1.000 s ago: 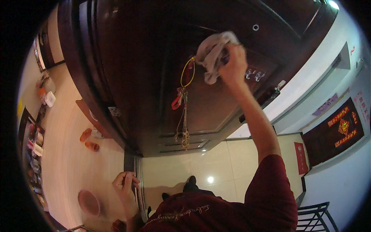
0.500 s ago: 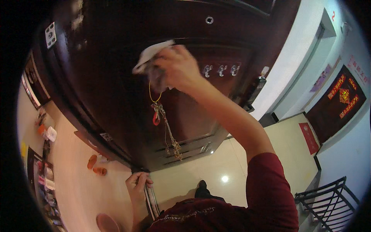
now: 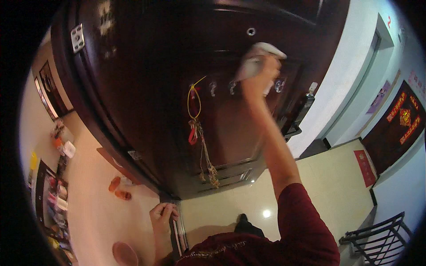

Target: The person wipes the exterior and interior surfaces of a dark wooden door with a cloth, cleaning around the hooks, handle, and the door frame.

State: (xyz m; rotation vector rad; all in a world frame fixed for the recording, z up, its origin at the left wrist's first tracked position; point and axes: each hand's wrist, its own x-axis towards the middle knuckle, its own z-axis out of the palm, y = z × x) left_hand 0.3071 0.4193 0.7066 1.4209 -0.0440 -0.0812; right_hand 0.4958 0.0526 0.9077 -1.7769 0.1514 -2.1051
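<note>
My right hand (image 3: 262, 77) is closed on a whitish cloth (image 3: 250, 66), blurred by motion, against the dark brown door (image 3: 155, 146). Beneath the round peephole (image 3: 251, 31), the hand covers part of a row of clear hooks (image 3: 278, 85). Left of it, a yellow loop (image 3: 195, 99) hangs on the door, with a dried plant bundle (image 3: 208, 164) and a red tie below. My left hand (image 3: 163, 213) is low down by the door frame (image 3: 179, 235), fingers curled together; what they grip, if anything, is hidden.
A black door handle (image 3: 298, 126) juts out at the door's right side. Orange slippers (image 3: 120, 188) and a pinkish bin (image 3: 124, 252) are on the room floor at left. A black metal railing (image 3: 377, 239) stands at lower right; a red mat (image 3: 364, 166) lies by another door.
My right hand has swept the cloth rightward across the door, uncovering the top of the yellow loop and passing over the hooks. My left hand stays by the frame.
</note>
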